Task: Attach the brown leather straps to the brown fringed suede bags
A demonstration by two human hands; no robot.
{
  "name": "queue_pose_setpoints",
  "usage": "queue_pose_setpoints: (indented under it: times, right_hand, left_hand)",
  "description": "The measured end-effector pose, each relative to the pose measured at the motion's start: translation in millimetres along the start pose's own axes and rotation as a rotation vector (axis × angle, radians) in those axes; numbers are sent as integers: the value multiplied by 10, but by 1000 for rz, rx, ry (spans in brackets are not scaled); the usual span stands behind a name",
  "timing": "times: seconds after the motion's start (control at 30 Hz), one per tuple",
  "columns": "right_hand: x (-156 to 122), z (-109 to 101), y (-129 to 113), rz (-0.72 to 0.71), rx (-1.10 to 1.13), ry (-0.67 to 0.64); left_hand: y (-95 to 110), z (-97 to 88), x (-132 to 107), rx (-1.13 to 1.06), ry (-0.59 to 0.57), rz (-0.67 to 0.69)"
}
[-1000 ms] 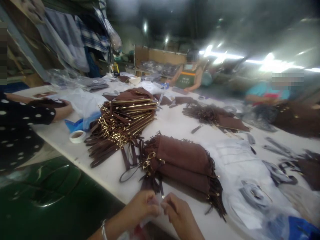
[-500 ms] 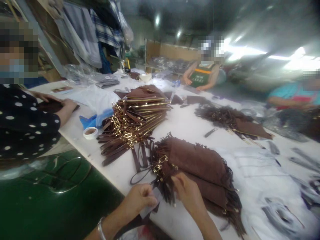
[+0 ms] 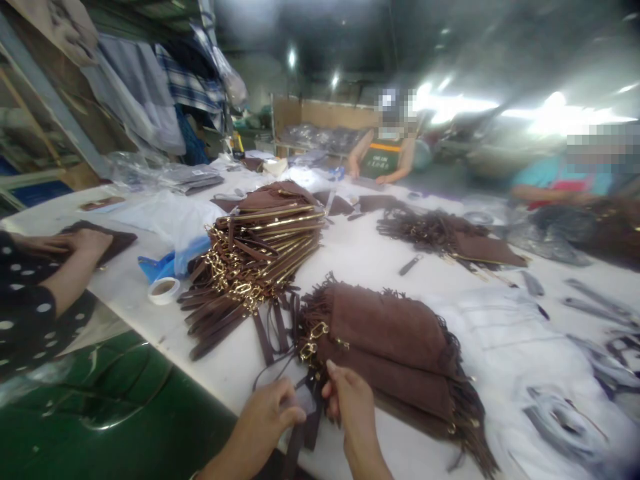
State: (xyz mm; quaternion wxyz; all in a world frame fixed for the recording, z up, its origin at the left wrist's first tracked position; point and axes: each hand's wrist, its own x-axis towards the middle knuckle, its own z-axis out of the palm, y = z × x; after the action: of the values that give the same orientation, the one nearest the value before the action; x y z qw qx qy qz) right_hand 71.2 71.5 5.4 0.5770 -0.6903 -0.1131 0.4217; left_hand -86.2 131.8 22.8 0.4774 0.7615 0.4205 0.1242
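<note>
My left hand (image 3: pixel 265 427) is closed, pinching a small translucent plastic piece (image 3: pixel 304 401) at the table's near edge. Beside it, my right hand (image 3: pixel 354 407) has its thumb and fingers pressed together at the near left corner of the stacked brown fringed bags (image 3: pixel 385 327). What lies between those fingertips is too small to make out. A dark brown strap (image 3: pixel 313 420) hangs between my hands. Gold clasps (image 3: pixel 314 340) show at the stack's left side, just beyond my right fingertips.
A large pile of brown pouches (image 3: pixel 280 227) with gold zips and clasps lies farther left, near a tape roll (image 3: pixel 164 291). More fringed bags (image 3: pixel 450 237) lie at the back right. White cloth (image 3: pixel 480 360) covers the right side. Co-workers sit around the table.
The view has turned slightly right. My right hand has drawn back from the fringe, its fingers more curled. My left hand keeps the plastic piece. A dark strap now shows more clearly between my hands.
</note>
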Motion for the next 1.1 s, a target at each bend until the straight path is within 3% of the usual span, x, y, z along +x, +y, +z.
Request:
queue_pose_setpoints:
  times: [0.2, 0.43, 0.6, 0.7, 0.87, 1.1]
  right_hand:
    - [-42, 42, -5, 43, 156, 7]
    - [-124, 52, 6, 77, 143, 0]
    - [-55, 175, -52, 175, 208, 33]
    - [0, 231, -70, 208, 262, 36]
    - [-19, 162, -45, 199, 277, 15]
    - [-131, -42, -81, 156, 298, -116]
  left_hand:
    - [-2, -2, -7, 184, 12, 10]
    - [-52, 38, 11, 352, 48, 40]
    - [-92, 78, 1, 700, 110, 230]
    - [-120, 69, 15, 803, 141, 316]
    - [-173, 27, 48, 724, 121, 330]
    - [-95, 0, 53, 366, 40, 101]
